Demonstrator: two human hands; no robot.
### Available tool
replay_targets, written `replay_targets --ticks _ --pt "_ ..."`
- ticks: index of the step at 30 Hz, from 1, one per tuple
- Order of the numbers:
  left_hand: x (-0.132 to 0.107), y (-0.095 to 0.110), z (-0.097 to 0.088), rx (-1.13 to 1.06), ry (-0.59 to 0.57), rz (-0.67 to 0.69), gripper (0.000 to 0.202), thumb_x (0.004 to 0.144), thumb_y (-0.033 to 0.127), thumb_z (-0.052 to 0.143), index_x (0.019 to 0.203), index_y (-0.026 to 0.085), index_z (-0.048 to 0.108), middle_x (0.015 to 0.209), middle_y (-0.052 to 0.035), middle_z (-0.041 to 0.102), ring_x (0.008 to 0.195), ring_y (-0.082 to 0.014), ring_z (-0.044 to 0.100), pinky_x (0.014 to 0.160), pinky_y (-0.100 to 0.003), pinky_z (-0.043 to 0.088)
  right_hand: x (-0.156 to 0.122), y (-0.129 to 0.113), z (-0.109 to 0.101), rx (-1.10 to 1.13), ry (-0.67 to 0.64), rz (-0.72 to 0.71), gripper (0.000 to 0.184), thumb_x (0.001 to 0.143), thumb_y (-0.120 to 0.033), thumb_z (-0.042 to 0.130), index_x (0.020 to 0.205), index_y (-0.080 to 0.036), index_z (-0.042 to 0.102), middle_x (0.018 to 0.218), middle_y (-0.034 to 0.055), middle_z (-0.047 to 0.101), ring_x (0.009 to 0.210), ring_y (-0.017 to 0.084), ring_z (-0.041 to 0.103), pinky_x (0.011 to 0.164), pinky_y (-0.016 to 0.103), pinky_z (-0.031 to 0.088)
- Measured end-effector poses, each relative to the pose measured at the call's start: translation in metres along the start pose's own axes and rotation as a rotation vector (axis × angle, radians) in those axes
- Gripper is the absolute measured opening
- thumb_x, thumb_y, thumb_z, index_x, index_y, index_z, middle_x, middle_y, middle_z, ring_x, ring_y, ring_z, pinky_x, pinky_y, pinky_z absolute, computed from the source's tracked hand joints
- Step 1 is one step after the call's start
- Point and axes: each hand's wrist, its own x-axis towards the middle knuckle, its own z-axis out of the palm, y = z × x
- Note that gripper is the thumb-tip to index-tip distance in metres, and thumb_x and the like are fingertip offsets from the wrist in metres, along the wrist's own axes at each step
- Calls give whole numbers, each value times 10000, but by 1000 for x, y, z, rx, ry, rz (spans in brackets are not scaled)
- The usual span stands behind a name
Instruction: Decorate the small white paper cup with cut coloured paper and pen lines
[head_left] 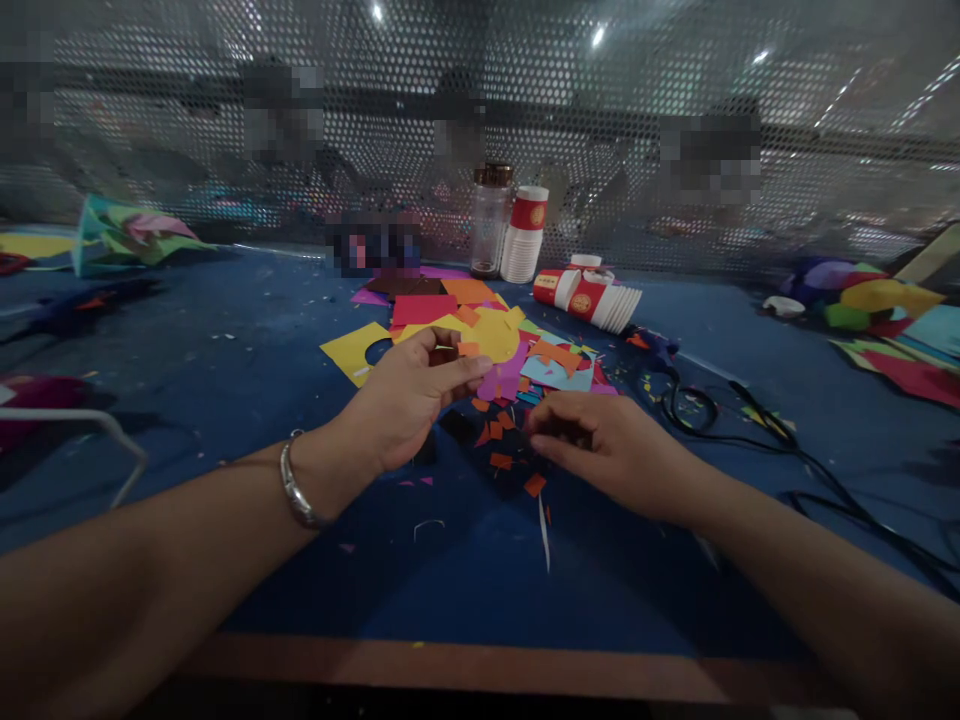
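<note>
My left hand (416, 400), with a silver bracelet on its wrist, is raised a little above the blue table (225, 400). Its thumb and fingers pinch a small orange paper scrap (468, 350). My right hand (607, 445) rests low on the table to the right. Its fingers are curled over a dark patch dotted with small orange paper bits (501, 440); what they grip is hidden. Behind both hands lies a pile of coloured paper cut-outs (487, 330), yellow, red, pink and light blue.
A clear bottle (490, 220) and stacked red-and-white paper cups (525, 235) stand at the back; more cups (592, 297) lie on their side. Black cables (750, 420) run along the right. Paper heaps sit far left (127, 235) and far right (892, 320). A perforated screen closes the rear.
</note>
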Motion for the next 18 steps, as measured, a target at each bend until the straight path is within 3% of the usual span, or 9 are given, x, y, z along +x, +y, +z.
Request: replay_targets --ticks 8,18 --pt "6 -5 -3 -18 35 55 343 712 22 810 916 175 581 854 9 686 765 -117 657 831 -302 538 9 2 7 -174 31 -68 97 879 -171 591 940 -192 664 868 48 680 679 152 554 639 283 421" --pt "9 -6 -3 -41 50 52 367 676 -6 818 889 172 577 798 20 684 727 -111 650 825 -296 532 29 -1 11 -288 -31 1 124 822 -111 594 921 -169 642 922 95 667 799 207 572 723 331 407"
